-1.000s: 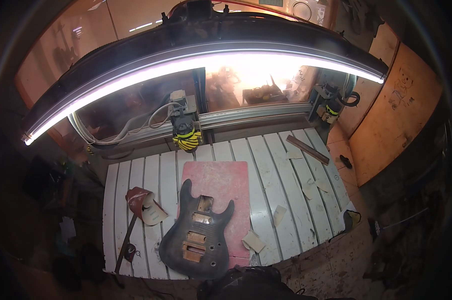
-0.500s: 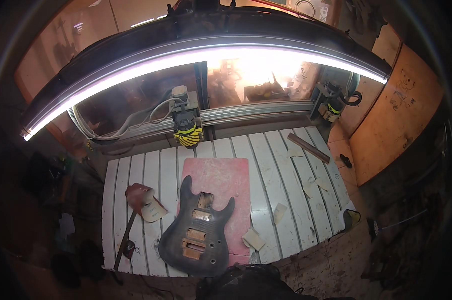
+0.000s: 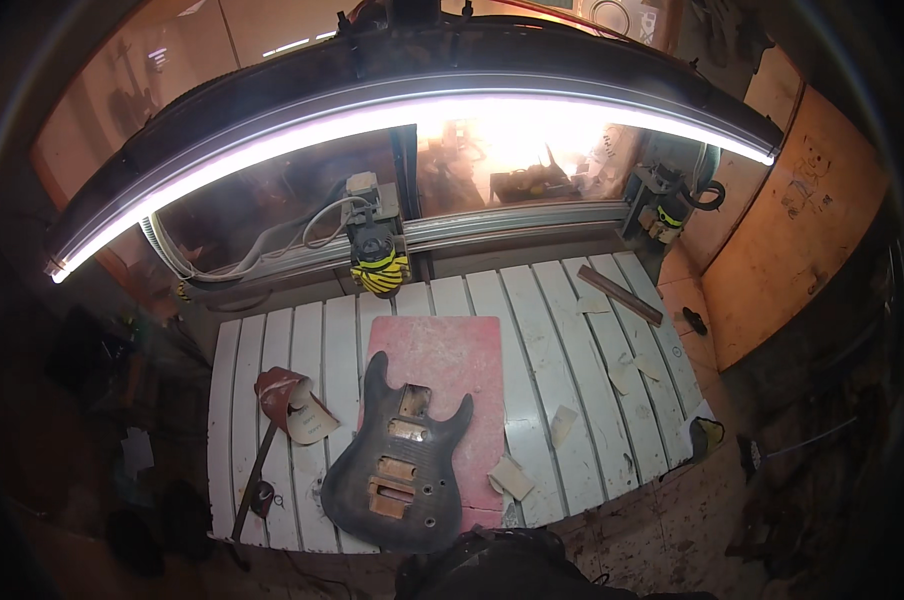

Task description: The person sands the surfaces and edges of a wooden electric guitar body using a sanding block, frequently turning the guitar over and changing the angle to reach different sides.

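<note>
Neither of my hands shows in the head view. A dark grey electric guitar body point(image 3: 362, 500) lies flat, with bare-wood cavities down its middle and small holes near its lower right. Part of it rests on a dusty pink board point(image 3: 442, 345), the rest on the white slatted table point(image 3: 542, 330). To its left, a reddish-brown sheet of sandpaper point(image 3: 277, 395) curls over, showing its pale back. A folded beige piece of sandpaper point(image 3: 512, 478) sits at the board's right edge. Dark clothing point(image 3: 487, 570) of mine covers the bottom middle.
A dark strip point(image 3: 254, 480) slants along the table's left side. A brown bar point(image 3: 620, 295) lies at the far right, with loose pale paper pieces point(image 3: 563, 425) nearer. Behind the table hang yellow-and-black power tools point(image 3: 380, 272) on a rail, under a long bright lamp point(image 3: 422, 108).
The table and what lies on it appear a few pixels farther right in the picture. Nothing on the table has visibly moved relative to the rest.
</note>
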Tool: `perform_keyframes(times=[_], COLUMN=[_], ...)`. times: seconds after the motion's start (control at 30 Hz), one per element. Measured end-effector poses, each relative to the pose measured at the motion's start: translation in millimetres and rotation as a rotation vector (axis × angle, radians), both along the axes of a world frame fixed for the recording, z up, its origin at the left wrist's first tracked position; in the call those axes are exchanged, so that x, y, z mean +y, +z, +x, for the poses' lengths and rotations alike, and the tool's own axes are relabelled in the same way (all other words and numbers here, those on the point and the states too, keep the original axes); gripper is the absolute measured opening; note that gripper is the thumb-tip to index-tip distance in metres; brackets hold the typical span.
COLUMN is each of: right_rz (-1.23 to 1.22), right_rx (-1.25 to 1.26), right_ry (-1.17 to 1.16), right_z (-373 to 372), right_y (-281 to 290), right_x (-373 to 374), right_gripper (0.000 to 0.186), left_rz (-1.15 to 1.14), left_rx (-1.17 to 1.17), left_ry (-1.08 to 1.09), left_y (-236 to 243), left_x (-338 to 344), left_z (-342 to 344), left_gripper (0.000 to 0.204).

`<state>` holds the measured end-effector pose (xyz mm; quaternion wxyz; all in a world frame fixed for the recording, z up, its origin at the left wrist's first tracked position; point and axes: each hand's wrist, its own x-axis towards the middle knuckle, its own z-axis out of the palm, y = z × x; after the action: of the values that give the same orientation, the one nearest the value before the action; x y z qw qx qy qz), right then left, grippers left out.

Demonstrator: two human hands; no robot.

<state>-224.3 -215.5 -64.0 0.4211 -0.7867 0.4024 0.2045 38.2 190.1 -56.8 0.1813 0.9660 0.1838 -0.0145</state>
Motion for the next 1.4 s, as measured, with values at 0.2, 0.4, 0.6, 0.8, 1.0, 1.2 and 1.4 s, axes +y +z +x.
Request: perform_keyframes(times=[0.2,0.4,0.6,0.8,1.0,1.2,1.4], right_rz=[-0.002,-0.01,-0.013,-0.053,-0.056,-0.052,0.284], right_rx=[-0.003,-0.006,-0.013,-0.062,-0.219,-0.341,-0.213], right_ry=[-0.008,-0.016,-0.01,0.013,0.034,0.05,0.013], right_z=[-3,-7,-16,-30,-21,-7,-20], right_y=[0,-1,-7,-26,-20,-9,12], right_x=[2,4,9,17,31,11,4], right_gripper=[0.034,0.034,0.034,0.034,0.033,0.038,0.042], left_rz=[-0.004,0.0,0.003,-0.008,0.006,-0.032,-0.089], left_rx=[0.004,0.01,0.01,-0.001,-0.033,-0.068,-0.168], left_ry=[-0.014,-0.017,-0.025,-0.035,-0.05,-0.108,-0.154], left_y=[1,0,1,1,2,0,-3], left_x=[-5,-6,-8,-9,-2,-10,-6], left_z=[3,2,0,0,2,-1,-19], left_gripper=[0.029,0.029,0.029,0.029,0.028,0.028,0.028])
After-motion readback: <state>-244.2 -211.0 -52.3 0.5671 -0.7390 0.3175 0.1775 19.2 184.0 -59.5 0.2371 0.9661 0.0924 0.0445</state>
